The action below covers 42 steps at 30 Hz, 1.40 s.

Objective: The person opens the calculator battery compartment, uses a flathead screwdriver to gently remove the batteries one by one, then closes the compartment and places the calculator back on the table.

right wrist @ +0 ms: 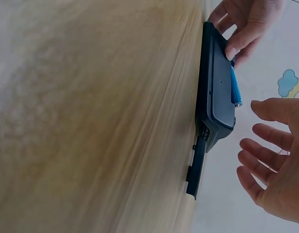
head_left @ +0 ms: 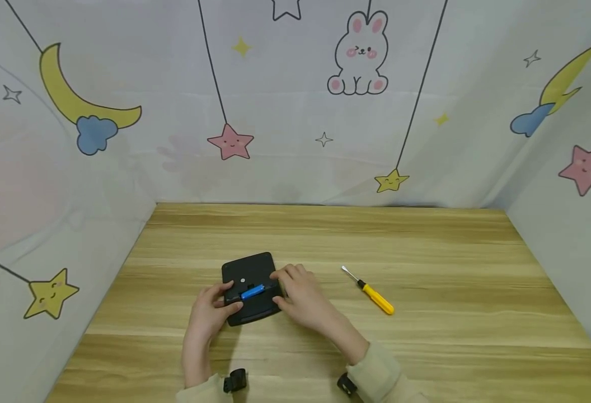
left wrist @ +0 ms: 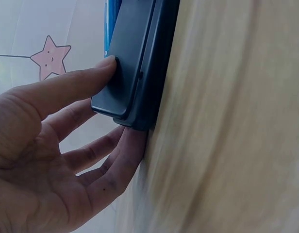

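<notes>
Lying on the bench [head_left: 451, 268], a black device [head_left: 256, 268] is pinched at its left edge by the left hand [head_left: 210, 309], the thumb being laid on its upper face. A blue cylinder [head_left: 252, 292] is seated near the device's middle, partly raised above that face. The right hand [head_left: 303, 296] is noted just beside the right end, its grip loose, fingers parted, nothing held. At that end a black strip [right wrist: 195, 167] is seen; whether it is attached cannot be told. A yellow-handled screwdriver [head_left: 376, 298] is placed to the right.
</notes>
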Motion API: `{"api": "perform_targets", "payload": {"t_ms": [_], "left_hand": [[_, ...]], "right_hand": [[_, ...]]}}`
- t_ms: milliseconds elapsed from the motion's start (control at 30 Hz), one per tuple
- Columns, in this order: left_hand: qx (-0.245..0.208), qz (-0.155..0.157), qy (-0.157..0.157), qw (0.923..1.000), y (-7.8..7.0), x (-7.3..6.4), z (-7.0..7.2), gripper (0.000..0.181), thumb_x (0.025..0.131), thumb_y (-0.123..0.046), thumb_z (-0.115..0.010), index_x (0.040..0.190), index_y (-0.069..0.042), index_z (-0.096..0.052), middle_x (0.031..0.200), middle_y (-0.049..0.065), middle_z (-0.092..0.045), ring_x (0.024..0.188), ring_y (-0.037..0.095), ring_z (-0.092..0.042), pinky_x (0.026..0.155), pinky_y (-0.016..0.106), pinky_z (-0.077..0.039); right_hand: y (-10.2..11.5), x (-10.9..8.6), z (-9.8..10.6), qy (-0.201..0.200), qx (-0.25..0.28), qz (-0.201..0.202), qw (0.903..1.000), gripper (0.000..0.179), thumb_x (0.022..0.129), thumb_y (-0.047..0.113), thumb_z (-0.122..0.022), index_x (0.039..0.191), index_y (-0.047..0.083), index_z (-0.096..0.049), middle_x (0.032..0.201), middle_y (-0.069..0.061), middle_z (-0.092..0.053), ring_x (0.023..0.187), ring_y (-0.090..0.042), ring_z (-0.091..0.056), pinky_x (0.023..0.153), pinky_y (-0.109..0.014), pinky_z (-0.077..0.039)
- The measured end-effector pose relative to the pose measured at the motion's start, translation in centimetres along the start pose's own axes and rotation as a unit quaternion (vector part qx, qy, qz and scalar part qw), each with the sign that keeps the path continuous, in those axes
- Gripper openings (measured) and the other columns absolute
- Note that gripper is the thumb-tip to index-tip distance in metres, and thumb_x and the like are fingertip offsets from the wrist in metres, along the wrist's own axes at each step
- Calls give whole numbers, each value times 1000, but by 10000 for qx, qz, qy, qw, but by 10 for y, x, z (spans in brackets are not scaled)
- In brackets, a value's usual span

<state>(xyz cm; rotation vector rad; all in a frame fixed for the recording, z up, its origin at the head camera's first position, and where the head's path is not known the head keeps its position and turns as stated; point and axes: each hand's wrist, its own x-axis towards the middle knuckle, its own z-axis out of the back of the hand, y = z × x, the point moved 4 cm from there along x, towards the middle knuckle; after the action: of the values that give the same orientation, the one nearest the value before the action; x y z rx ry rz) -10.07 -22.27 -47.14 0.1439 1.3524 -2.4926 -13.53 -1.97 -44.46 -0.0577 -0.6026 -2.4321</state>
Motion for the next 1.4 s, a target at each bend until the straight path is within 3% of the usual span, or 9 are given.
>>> {"api": "perform_targets", "payload": {"t_ms": [300,567,1400], "left_hand": [[36,-95,-31,9999,-1,1,0,54,83,-8,-72,134,-2,-55,126,26,-46,111,46,-59,86,41,-55],[12,-126,7,9999,-2,1,1,54,83,-8,-72,134,-2,-55,126,27,-46,110,46,-59,84,41,-56],[-93,-11,-39,9999,1,2,-1,54,82,-4,-72,133,-3,-55,125,25,-46,111,45,-59,84,40,-56]], "right_hand": [[12,8,-4,358,-635,411,9965,45,91,33,-64,132,19,-52,130,0,-55,119,-19,-49,100,-39,-43],[21,16,-11,376,-1068,818,9902,49,89,36,-67,132,18,-53,127,-1,-55,117,-19,-50,96,-38,-45],[26,31,-26,237,-1455,924,9847,23,93,31,-63,114,22,-64,112,4,-58,101,-14,-50,86,-29,-44]]}}
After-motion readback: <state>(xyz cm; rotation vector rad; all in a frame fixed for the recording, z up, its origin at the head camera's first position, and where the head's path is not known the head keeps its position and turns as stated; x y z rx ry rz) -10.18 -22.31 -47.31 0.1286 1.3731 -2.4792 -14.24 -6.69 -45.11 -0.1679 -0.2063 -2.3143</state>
